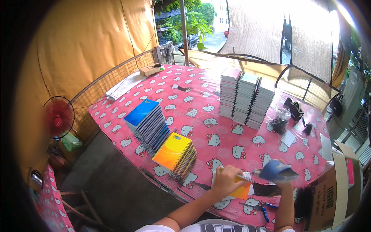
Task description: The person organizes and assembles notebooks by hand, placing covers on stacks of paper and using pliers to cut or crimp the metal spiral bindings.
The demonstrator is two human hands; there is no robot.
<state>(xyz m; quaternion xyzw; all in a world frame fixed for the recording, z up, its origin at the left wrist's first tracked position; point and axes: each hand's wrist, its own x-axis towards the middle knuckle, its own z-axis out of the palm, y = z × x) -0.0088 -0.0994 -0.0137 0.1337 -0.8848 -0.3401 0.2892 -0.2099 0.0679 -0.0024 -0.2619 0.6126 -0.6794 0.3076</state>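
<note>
My left hand [225,180] presses down on an orange-and-yellow spiral notebook [242,190] that lies on the pink patterned tablecloth [216,135] at the near edge. A white sheet shows beneath the notebook. My right hand [285,185] is raised just to the right of it, closed on a blurred blue object [275,171] that hovers over the notebook's right end. What kind of object it is I cannot tell.
Two slanting stacks of spiral notebooks stand to the left, one blue-topped [148,121], one orange-topped [176,154]. Three tall stacks [245,96] stand at the back. A black tape dispenser [293,108], a bag of black clips [278,123], an open cardboard box [332,193] and a red fan [58,116] surround the table.
</note>
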